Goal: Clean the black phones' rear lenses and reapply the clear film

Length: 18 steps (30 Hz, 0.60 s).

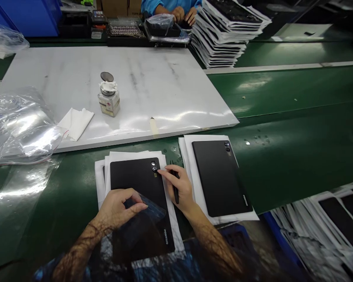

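Observation:
A black tablet (135, 184) lies back-up on white sheets on the green belt in front of me. My left hand (117, 207) pinches a clear protective film (147, 219) that is partly lifted off the tablet's back. My right hand (179, 188) grips black tweezers (175, 188) and its forefinger touches the tablet beside the camera lenses (153, 165). A second black tablet (220, 178) rests back-up on white sheets just to the right.
A white board (164, 82) lies beyond, with a small bottle (108, 98) and a folded white wipe (76, 122). Clear plastic bags (17, 125) sit at left. Stacked tablets (223, 35) and another person's hands (184, 15) are at the far side. More tablets (335, 223) lie at lower right.

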Each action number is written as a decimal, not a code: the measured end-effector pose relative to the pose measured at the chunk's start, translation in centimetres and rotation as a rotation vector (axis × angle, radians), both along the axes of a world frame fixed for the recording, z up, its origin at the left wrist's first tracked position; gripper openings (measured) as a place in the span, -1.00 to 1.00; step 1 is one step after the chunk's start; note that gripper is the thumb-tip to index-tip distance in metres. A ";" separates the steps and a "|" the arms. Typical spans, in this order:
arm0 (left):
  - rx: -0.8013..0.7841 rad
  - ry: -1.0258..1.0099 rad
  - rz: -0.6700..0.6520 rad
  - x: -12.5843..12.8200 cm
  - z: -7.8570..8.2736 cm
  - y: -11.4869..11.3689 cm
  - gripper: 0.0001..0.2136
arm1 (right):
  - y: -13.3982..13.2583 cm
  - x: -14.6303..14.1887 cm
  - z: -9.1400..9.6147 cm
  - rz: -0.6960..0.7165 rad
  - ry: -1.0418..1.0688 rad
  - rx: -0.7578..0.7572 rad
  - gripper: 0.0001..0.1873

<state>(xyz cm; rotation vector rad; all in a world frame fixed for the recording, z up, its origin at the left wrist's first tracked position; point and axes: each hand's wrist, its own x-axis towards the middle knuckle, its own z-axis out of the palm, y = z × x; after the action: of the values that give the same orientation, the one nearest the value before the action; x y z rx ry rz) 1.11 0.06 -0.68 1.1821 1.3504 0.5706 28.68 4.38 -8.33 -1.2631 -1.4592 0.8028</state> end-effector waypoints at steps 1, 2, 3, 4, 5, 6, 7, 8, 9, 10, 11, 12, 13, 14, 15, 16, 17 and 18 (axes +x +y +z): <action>0.006 -0.001 0.009 0.0 -0.3 -0.1 -0.71 | 0.1 0.0 -0.1 0.027 -0.038 0.011 -0.83; 0.012 -0.001 0.017 0.0 -0.6 -0.2 -0.70 | 0.2 0.0 -0.2 0.048 -0.070 0.022 -0.80; 0.015 -0.003 0.020 0.0 -0.9 -0.3 -0.70 | 0.4 -0.1 -0.4 0.063 -0.099 0.033 -0.78; 0.016 -0.006 0.019 0.0 -1.1 -0.3 -0.71 | 0.6 -0.3 -0.5 0.074 -0.123 0.045 -0.76; 0.016 -0.008 0.015 -0.1 -1.2 -0.4 -0.71 | 0.8 -0.5 -0.6 0.080 -0.146 0.057 -0.74; 0.015 -0.010 0.011 -0.1 -1.3 -0.5 -0.71 | 0.9 -0.7 -0.7 0.081 -0.166 0.069 -0.72; 0.012 -0.012 0.008 -0.1 -1.4 -0.6 -0.72 | 1.1 -0.9 -0.8 0.076 -0.187 0.081 -0.68; 0.007 -0.012 0.010 -0.2 -1.6 -0.7 -0.72 | 1.2 -1.1 -0.8 0.066 -0.207 0.092 -0.65; 0.004 -0.011 0.014 -0.2 -1.8 -0.8 -0.71 | 1.2 -1.3 -0.9 0.053 -0.228 0.101 -0.61; 0.003 -0.011 0.021 -0.3 -2.0 -0.9 -0.71 | 1.3 -1.4 -1.0 0.038 -0.248 0.110 -0.58; 0.004 -0.011 0.027 -0.3 -2.2 -1.1 -0.71 | 1.3 -1.6 -1.1 0.024 -0.267 0.118 -0.56; 0.006 -0.012 0.033 -0.3 -2.4 -1.2 -0.70 | 1.3 -1.6 -1.2 0.011 -0.284 0.125 -0.54; 0.010 -0.014 0.035 -0.3 -2.6 -1.3 -0.69 | 1.2 -1.6 -1.2 0.000 -0.297 0.133 -0.53; 0.012 -0.017 0.036 -0.4 -2.7 -1.4 -0.68 | 1.2 -1.5 -1.3 -0.010 -0.307 0.140 -0.52; 0.012 -0.022 0.033 -0.3 -2.8 -1.4 -0.67 | 1.2 -1.4 -1.4 -0.017 -0.312 0.146 -0.51; 0.011 -0.025 0.031 -0.3 -2.8 -1.3 -0.66 | 1.2 -1.1 -1.4 -0.022 -0.314 0.151 -0.51; 0.010 -0.028 0.028 -0.3 -2.7 -1.2 -0.65 | 1.2 -0.9 -1.3 -0.025 -0.313 0.156 -0.51; 0.007 -0.031 0.024 -0.2 -2.4 -1.1 -0.65 | 1.3 -0.6 -1.2 -0.026 -0.309 0.160 -0.52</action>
<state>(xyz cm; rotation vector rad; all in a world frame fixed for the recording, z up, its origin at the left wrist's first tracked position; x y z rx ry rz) 0.89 -1.04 -3.13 1.1597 1.3393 0.6092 28.04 5.63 -9.56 -1.3211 -1.7116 0.4759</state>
